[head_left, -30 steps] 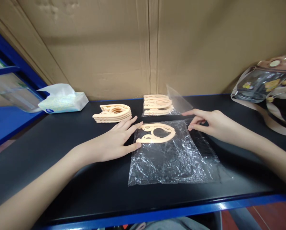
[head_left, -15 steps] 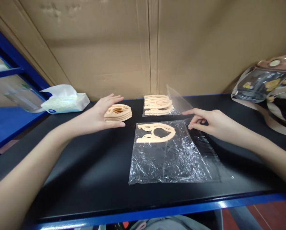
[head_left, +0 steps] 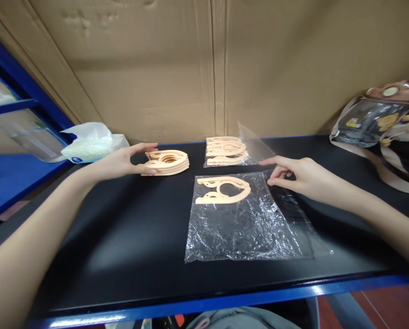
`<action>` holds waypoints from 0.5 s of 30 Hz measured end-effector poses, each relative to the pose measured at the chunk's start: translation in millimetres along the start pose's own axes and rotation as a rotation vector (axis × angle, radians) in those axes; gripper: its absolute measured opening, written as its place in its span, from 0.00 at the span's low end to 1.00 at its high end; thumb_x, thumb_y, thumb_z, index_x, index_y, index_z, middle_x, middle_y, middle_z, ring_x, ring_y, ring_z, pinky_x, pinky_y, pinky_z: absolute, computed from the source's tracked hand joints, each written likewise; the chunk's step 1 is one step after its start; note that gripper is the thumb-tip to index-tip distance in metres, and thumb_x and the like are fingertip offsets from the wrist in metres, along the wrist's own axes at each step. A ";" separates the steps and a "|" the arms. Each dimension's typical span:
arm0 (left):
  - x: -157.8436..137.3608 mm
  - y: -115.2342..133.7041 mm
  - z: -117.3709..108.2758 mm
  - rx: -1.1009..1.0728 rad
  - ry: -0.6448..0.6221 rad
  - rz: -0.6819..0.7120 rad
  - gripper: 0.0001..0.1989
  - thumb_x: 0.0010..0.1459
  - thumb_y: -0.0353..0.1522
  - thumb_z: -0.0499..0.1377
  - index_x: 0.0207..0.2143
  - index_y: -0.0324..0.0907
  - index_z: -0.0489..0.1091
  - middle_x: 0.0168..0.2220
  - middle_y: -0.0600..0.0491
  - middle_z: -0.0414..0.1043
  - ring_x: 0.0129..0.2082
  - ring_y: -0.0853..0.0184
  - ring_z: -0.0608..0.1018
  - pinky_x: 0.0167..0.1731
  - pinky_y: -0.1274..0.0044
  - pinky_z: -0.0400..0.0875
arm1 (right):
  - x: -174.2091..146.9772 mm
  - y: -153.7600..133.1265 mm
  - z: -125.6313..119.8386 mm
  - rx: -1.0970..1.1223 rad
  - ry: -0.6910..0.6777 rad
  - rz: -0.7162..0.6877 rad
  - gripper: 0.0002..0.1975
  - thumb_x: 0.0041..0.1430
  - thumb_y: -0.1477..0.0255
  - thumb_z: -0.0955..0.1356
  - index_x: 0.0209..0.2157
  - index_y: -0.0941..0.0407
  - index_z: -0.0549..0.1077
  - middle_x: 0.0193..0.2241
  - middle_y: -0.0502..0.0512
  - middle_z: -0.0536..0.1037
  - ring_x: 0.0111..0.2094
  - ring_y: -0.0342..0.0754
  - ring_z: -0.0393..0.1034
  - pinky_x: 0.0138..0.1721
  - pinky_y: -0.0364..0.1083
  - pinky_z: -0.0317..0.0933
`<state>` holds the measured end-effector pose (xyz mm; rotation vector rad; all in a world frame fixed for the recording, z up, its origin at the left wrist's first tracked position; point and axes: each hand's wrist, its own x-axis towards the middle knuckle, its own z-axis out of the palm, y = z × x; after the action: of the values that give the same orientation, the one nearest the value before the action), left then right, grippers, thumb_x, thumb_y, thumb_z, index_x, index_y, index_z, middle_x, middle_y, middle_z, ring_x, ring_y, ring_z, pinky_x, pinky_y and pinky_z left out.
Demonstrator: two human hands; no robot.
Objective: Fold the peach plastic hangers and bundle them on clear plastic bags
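Observation:
My left hand (head_left: 124,160) is at the left end of a stack of beige folding clothes hangers (head_left: 177,165). Its thumb lies over the near arms and the forefinger reaches past the far side, fingers apart. In front of me a clear plastic bag (head_left: 232,237) lies flat, with one folded hanger (head_left: 240,196) at its upper left. My right hand (head_left: 291,176) is at the bag's upper right edge, thumb and curled fingers pinched on the film. Its forefinger points left toward a second clear bag (head_left: 255,141) holding several hangers (head_left: 225,148).
A tissue pack (head_left: 95,141) stands at the back left beside a blue metal frame (head_left: 16,100). At the right is a clear bottle (head_left: 365,121) with a strap (head_left: 389,171). Cardboard (head_left: 149,68) walls the back of the black table (head_left: 122,256).
My left hand has moved left, from over the hanger stack to its left end, uncovering more of it. My right hand has stayed almost in place.

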<state>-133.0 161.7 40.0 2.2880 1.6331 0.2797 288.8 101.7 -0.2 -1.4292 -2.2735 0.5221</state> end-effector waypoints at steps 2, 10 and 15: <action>0.3 -1.8 0.8 -0.010 0.006 0.021 0.43 0.55 0.53 0.59 0.65 0.42 0.51 0.63 0.48 0.60 0.61 0.54 0.64 0.62 0.62 0.52 | -0.2 -0.1 -0.1 -0.004 -0.007 0.004 0.24 0.59 0.62 0.66 0.56 0.52 0.67 0.33 0.49 0.80 0.32 0.45 0.74 0.36 0.46 0.65; 2.1 1.5 2.1 -0.017 0.124 0.103 0.42 0.54 0.52 0.60 0.64 0.41 0.53 0.59 0.49 0.63 0.60 0.55 0.65 0.61 0.62 0.56 | -1.2 -2.8 -4.4 -0.029 0.039 -0.001 0.23 0.60 0.62 0.66 0.56 0.52 0.67 0.31 0.48 0.80 0.31 0.46 0.74 0.34 0.45 0.65; 1.1 27.8 16.9 -0.107 0.263 0.193 0.46 0.43 0.52 0.67 0.60 0.43 0.59 0.56 0.46 0.68 0.56 0.51 0.70 0.58 0.63 0.63 | -4.6 -10.2 -4.1 -0.144 0.183 -0.055 0.19 0.61 0.62 0.66 0.52 0.53 0.70 0.29 0.49 0.78 0.31 0.47 0.72 0.34 0.48 0.65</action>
<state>-102.4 152.0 34.3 2.4091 1.4695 0.7236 285.0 93.8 7.9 -1.4131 -2.2333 0.2040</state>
